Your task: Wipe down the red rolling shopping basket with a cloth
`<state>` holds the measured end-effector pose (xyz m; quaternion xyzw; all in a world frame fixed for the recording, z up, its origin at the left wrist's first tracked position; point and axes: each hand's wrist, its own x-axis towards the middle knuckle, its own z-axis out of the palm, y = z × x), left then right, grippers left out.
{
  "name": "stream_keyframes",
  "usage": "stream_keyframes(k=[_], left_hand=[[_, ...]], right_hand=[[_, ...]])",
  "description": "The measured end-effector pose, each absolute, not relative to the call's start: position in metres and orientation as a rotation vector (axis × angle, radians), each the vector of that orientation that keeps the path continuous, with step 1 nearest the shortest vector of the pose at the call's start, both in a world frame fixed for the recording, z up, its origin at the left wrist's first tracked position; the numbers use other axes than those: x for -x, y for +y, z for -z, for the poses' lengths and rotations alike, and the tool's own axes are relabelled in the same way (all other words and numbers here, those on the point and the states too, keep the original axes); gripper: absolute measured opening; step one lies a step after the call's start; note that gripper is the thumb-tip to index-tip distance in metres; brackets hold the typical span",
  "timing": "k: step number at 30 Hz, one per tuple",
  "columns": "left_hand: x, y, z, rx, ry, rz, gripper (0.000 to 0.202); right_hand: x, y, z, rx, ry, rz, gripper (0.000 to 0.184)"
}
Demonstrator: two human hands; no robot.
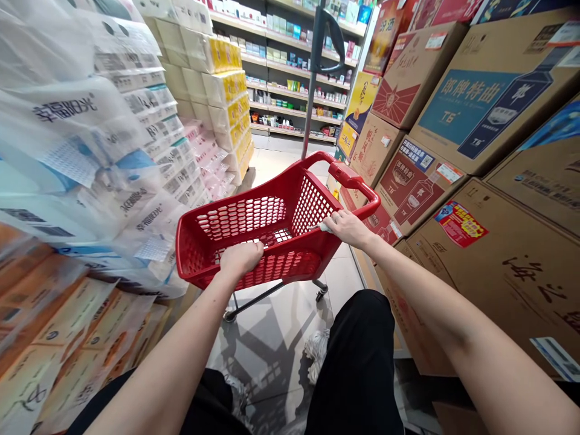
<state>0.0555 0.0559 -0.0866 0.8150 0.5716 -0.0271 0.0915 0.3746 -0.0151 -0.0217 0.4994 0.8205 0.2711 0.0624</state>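
Shelves [290, 72] of small goods are seen at the far end of a narrow shop aisle with a pale tiled floor [272, 338]. A red basket [290, 266] on wheels is found in mid-aisle, just ahead of the person's bent knee [362, 338]. Its long axis is set away from the person and slanted to the right. The red grip [351, 176] and a grey pole [312, 78] are carried at the far end, and its open top is turned up.

The near rim is clasped by the left hand [240, 257], with the fingers curled tight over the edge. The right rim is met by the right hand [347, 226], whose fingers are closed on a small white wad [325, 228] pressed against the plastic. What the wad is cannot be told.

Room is tight at the sides. Wrapped paper packs [90, 151] are stacked close to the left wall of the basket, and boxes [493, 90] are piled near its right. Open floor is left only ahead, towards the shelves, and under the wheels [321, 294].
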Motion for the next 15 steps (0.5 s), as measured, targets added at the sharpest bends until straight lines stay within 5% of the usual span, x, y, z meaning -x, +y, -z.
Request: stream_keyframes(k=[15], left_hand=[[-0.017, 0.063, 0.090, -2.374, 1.632, 0.133, 0.084]], right_hand=[[-0.379, -0.003, 0.028, -1.573, 2.495, -0.774, 0.032]])
